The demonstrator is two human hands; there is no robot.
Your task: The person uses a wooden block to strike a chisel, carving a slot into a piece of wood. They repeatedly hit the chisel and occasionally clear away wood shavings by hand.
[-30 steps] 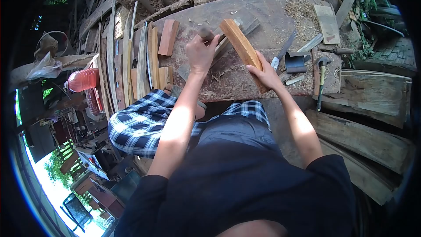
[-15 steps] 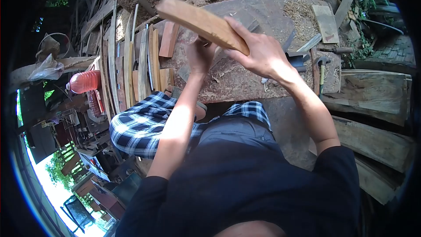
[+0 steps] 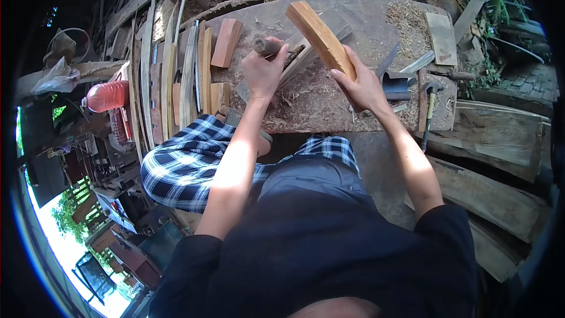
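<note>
My right hand (image 3: 364, 87) grips the lower end of a wooden block (image 3: 321, 34), its thumb on the near face. The block is held tilted above the workbench (image 3: 306, 115), its far end pointing up and to the left. In my closed left hand (image 3: 263, 76) is a tool with a round wooden handle (image 3: 268, 46); its working end cannot be made out clearly. A pale wooden strip (image 3: 299, 66) lies on the bench between my hands. Left of them rests a reddish wood block (image 3: 226, 43).
A hammer (image 3: 431, 103) and a curved metal piece (image 3: 397, 86) lie at the bench's right side. Wood shavings (image 3: 409, 23) cover the far right. Long wooden strips (image 3: 191, 70) stand along the left, near a red-filled plastic bottle (image 3: 107, 96). Planks (image 3: 488, 141) are stacked at right.
The wooden block has swung right and more upright in my right hand, which moved right and down. My left hand is apart from it, and the tool handle now shows clearly.
</note>
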